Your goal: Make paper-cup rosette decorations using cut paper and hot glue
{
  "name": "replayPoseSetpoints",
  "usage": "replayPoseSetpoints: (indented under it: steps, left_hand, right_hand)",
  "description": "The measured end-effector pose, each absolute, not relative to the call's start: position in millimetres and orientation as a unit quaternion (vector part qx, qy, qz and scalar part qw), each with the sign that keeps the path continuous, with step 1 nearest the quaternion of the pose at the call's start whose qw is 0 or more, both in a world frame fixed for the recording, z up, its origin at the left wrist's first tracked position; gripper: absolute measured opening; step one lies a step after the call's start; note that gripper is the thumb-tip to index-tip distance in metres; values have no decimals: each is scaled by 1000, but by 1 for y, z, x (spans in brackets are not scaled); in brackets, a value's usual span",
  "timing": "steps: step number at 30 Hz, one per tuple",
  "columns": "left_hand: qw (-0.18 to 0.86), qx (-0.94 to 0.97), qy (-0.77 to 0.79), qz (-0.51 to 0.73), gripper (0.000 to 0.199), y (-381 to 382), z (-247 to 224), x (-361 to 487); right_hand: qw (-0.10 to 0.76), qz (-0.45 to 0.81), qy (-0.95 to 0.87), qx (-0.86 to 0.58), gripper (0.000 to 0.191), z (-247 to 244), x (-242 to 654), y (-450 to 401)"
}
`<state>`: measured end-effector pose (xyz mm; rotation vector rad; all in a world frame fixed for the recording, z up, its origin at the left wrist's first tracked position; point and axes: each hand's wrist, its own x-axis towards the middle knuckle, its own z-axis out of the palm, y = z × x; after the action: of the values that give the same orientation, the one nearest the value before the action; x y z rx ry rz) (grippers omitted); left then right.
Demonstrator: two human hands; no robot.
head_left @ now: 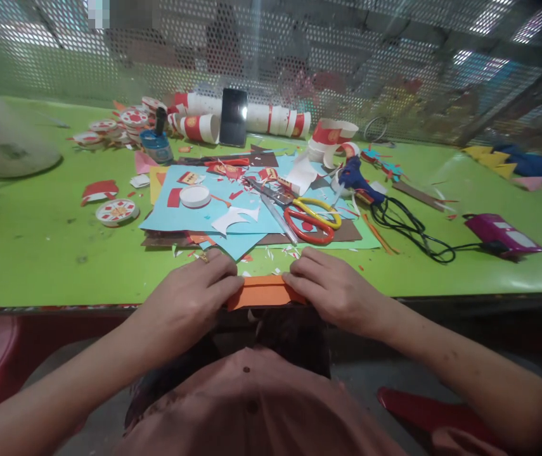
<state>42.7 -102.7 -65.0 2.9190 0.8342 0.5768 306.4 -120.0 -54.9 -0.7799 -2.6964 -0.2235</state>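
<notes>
1. Orange paper, narrow and creased along its length, was held at the near edge of the green bench, directly between two hands.
2. Its long axis was set left to right, roughly parallel with the bench's edge. One end was covered by the left hand, the other by the right hand; neither could be called nearer, since the paper was touched by both.
3. The fingers of each hand were curled in and the thumbs were pointed toward each other, so that each end was pinched with hardly any gap left. How the paper was supported underneath could not be seen.
4. Just beyond the hands, one pair of scissors, with one red and one yellow loop, was rested on pale blue paper, whose sheets could not be counted. One plain white disc was placed there too.
5. Farther back, one phone was stood upright before overlapping paper cups, with one blue pot seen to its left.
6. At the right, one blue glue gun and one purple box were seen; at the left, one patterned disc was set apart.
</notes>
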Motion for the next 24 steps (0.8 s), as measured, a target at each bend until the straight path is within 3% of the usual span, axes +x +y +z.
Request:
replayPoseSetpoints:
  steps: [6, 11, 15, 19, 24]
  left_hand:
    - [165, 922, 298, 182, 23, -98, -42, 50]
    - [229, 887, 371, 150, 37, -81, -29, 71]
    - [285, 876, 365, 135, 24, -78, -32, 80]
    - [291, 871, 369, 145, 22, -80, -39, 78]
    - [255, 888, 353, 147, 32, -84, -41, 74]
  right_hand:
    - [160, -84, -945, -273, 28, -55, 304, -121]
    - [215, -77, -928, -294, 29, -61, 305, -123]
    - [288, 27, -893, -345, 21, -61, 304, -123]
    - [325, 135, -853, -385, 9, -57, 305, -120]
    - [321, 151, -853, -383, 8, -56, 304, -118]
